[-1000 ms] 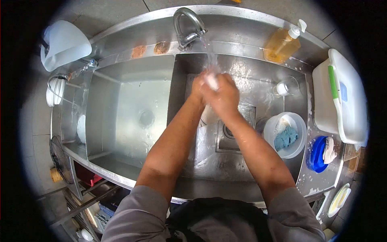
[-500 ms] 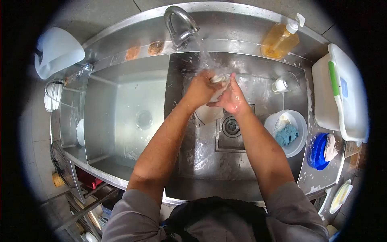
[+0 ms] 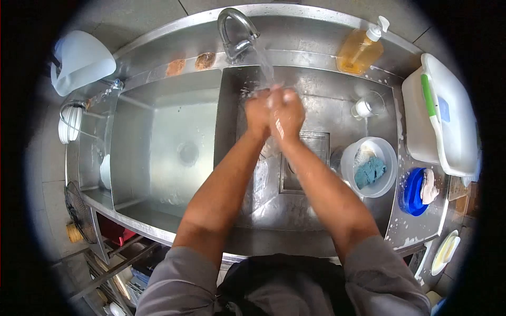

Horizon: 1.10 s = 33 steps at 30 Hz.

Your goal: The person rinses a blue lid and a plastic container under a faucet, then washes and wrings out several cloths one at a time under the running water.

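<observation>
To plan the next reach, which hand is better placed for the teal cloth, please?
Probably the right hand: the teal cloth lies in the tub on that side; the left hand is farther.

A clear stream of water falls at the far side of the right basin, slanting slightly rightward on its way down. Its lower end breaks over the hands, which are pressed together with their fingers curled, and droplets scatter just to their left. The stream is narrow and whitish, blurred where it splashes. Small pale patches show among the blurred fingers; whether these are part of a held thing or wet highlights, I cannot tell.
</observation>
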### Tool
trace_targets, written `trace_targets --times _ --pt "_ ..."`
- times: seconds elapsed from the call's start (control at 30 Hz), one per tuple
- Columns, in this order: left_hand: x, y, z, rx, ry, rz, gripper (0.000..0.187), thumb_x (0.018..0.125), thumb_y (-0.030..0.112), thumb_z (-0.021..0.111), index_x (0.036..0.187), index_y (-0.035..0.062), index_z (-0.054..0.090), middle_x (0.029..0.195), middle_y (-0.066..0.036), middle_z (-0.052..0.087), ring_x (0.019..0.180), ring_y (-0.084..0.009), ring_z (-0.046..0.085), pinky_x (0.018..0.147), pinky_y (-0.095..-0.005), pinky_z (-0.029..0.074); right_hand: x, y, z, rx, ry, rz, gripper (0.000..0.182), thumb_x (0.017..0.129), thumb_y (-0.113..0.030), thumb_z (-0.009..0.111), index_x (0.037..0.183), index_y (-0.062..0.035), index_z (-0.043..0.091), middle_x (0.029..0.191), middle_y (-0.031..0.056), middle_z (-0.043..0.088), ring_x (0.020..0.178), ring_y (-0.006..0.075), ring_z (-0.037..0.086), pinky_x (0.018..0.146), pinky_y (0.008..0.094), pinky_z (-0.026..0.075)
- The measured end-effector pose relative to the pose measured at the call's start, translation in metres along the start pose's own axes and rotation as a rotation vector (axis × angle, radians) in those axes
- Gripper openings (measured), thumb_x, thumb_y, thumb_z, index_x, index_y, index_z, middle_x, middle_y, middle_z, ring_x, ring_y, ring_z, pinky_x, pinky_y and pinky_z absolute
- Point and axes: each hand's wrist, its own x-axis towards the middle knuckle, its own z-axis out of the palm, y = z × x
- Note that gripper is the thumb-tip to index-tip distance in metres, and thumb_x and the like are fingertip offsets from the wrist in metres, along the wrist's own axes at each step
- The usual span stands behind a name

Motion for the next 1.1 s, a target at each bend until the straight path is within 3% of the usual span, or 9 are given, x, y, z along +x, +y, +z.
trace_targets --times 0.07,0.1,0.2,0.27,0.4,0.53,0.8,0.97,1.1 --pt "0.010 0.000 -0.014 0.136 -0.297 0.093 0.027 0.084 0.024 0.059 0.095 0.0005 0.069 0.097 -0.021 0.069 0.087 -0.0316 0.067 0.078 -0.0403 0.052 -0.015 0.009 -0.003 0.177 -0.083 0.127 0.048 0.095 -0.047 0.052 0.084 -0.0018 0.065 0.083 0.0248 0.065 0.082 0.0423 0.064 0.073 0.0483 0.048" --pt "0.005 -0.006 -0.003 -0.589 -0.084 -0.035 0.023 0.086 0.021 0.063 0.097 0.0014 0.069 0.092 -0.018 0.069 0.084 -0.0298 0.067 0.079 -0.0380 0.051 -0.012 0.042 0.000 0.179 -0.090 0.130 0.048 0.095 -0.047 0.052 0.084 -0.0018 0.065 0.083 0.0248 0.065 0.082 0.0423 0.064 0.073 0.0483 0.048" --pt "0.017 0.034 -0.038 -0.889 -0.297 -0.404 0.024 0.088 0.022 0.067 0.100 0.0015 0.068 0.086 -0.016 0.068 0.079 -0.0295 0.065 0.078 -0.0372 0.051 0.011 0.100 -0.004 0.260 -0.371 0.359 0.055 0.097 -0.054 0.045 0.096 -0.0026 0.066 0.092 0.0210 0.068 0.088 0.0381 0.066 0.078 0.0476 0.050" --pt "0.028 0.020 -0.036 -0.788 -0.172 -0.316 0.028 0.088 0.026 0.068 0.103 0.0016 0.067 0.090 -0.015 0.068 0.080 -0.0265 0.064 0.078 -0.0363 0.050 0.020 0.038 -0.037 1.310 -0.640 1.147 0.059 0.099 -0.056 0.040 0.112 -0.0024 0.061 0.107 0.0154 0.069 0.094 0.0350 0.066 0.084 0.0482 0.051" --pt "0.007 0.005 -0.032 -0.215 0.336 -0.253 0.034 0.094 0.029 0.065 0.114 0.0019 0.062 0.110 -0.014 0.063 0.092 -0.0180 0.060 0.081 -0.0349 0.049 0.034 0.042 -0.017 0.941 -0.625 0.695 0.044 0.096 -0.041 0.057 0.116 -0.0017 0.057 0.105 0.0118 0.065 0.092 0.0231 0.064 0.078 0.0382 0.053" --pt "-0.025 0.025 -0.023 -0.723 0.014 -0.180 0.038 0.094 0.029 0.061 0.118 -0.0001 0.059 0.106 -0.020 0.064 0.101 -0.0330 0.058 0.091 -0.0402 0.044 0.044 0.004 -0.030 0.624 -0.530 0.654 0.033 0.092 -0.029 0.064 0.109 -0.0013 0.059 0.085 0.0042 0.059 0.071 0.0149 0.053 0.064 0.0311 0.045" --pt "-0.028 0.020 -0.024 -1.073 -0.077 -0.614 0.030 0.098 0.026 0.055 0.106 -0.0025 0.060 0.091 -0.009 0.062 0.080 -0.0130 0.055 0.072 -0.0288 0.046 0.017 0.021 -0.034 -0.054 -0.581 0.100 0.019 0.085 -0.010 0.069 0.100 0.0010 0.064 0.087 0.0048 0.067 0.075 0.0144 0.060 0.068 0.0298 0.049" --pt "-0.032 0.010 -0.021 -1.147 -0.079 -0.704 0.023 0.098 0.023 0.053 0.090 0.0031 0.061 0.079 -0.003 0.056 0.068 -0.0126 0.050 0.060 -0.0295 0.041 0.029 0.027 -0.040 0.524 -0.662 0.547 0.017 0.083 -0.008 0.072 0.093 0.0016 0.063 0.079 0.0033 0.064 0.068 0.0106 0.058 0.060 0.0234 0.046" --pt "-0.032 0.025 -0.031 -1.181 0.027 -0.688 0.021 0.097 0.018 0.049 0.092 0.0009 0.060 0.076 -0.003 0.056 0.066 -0.0118 0.049 0.058 -0.0300 0.041 0.026 0.027 -0.039 0.186 -0.624 0.333 0.018 0.078 -0.009 0.072 0.089 0.0035 0.066 0.076 0.0077 0.066 0.066 0.0143 0.061 0.061 0.0305 0.049"
